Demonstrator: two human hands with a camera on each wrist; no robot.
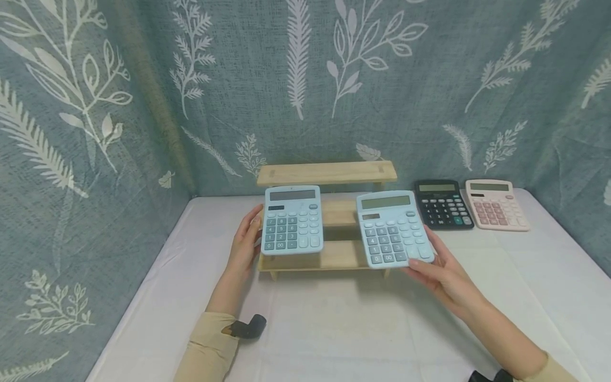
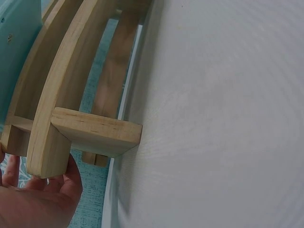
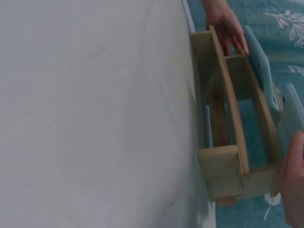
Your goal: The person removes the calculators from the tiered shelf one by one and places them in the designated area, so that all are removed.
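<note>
A light-blue calculator [image 1: 292, 220] leans on the left part of a tiered wooden rack [image 1: 329, 175]. My left hand [image 1: 245, 241] is at the rack's left end, its fingers curled round the end of the wood, close beside that calculator's edge. In the left wrist view the fingers [image 2: 71, 178] show behind the end of a board. My right hand [image 1: 444, 276] holds a second light-blue calculator [image 1: 395, 228] by its lower right corner, thumb in front and fingers behind. This calculator is tilted slightly and overlaps the rack's right part.
At the back right, a black calculator [image 1: 444, 204] and a pink calculator [image 1: 496, 204] lie side by side on the white tabletop [image 1: 334, 329]. A blue-green curtain [image 1: 267, 79] with white leaf patterns hangs behind and along both sides.
</note>
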